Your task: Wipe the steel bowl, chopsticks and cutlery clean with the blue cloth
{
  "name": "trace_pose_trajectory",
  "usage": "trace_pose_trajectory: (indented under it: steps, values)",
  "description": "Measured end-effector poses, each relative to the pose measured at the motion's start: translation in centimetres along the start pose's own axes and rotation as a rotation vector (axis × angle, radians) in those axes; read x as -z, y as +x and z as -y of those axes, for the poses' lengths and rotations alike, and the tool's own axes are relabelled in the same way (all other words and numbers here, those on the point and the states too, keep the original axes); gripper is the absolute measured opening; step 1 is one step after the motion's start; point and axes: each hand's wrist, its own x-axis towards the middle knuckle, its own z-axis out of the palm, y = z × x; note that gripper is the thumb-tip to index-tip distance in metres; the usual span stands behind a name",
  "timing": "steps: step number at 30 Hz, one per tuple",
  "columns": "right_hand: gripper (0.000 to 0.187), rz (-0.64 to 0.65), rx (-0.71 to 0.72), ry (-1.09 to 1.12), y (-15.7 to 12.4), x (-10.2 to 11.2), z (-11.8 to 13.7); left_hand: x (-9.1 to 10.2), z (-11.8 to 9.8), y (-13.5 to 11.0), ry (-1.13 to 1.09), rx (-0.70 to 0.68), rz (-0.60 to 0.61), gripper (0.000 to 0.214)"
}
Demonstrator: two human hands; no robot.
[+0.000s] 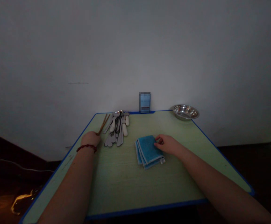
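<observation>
The right hand (167, 144) is resting curled, fingertips on the right edge of a folded blue cloth (148, 151), which is lying mid-worktop (121, 183), long axis running away from the person; the left hand (91, 139) is sitting against wooden chopsticks (103, 123), pointing away and rightward; its grip is hidden, so I cannot tell.

The folded towel (148, 151) is rough blue terry cloth, the far-right bowl (185, 112) glossy steel, the chopsticks (103, 123) plain wood, the counter (126, 183) matt.

Chopsticks (103, 124) placed left of cutlery (116, 129) on table (184, 183); cloth (148, 151) placed right of cutlery; bowl (185, 112) placed at far right corner.
</observation>
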Motion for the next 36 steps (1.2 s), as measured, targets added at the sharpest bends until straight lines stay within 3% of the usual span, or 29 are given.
trace_pose_trajectory:
  steps: [15, 36]
  values:
    - [0.039, -0.013, 0.004, 0.0, -0.1, -0.7, 0.3, 0.1, -0.1, -0.2, -0.016, -0.013, -0.01, 0.035]
    - [0.041, -0.017, -0.008, 0.047, 0.0, -1.1, 0.2, 0.2, -0.1, -0.2, -0.043, -0.015, -0.022, 0.034]
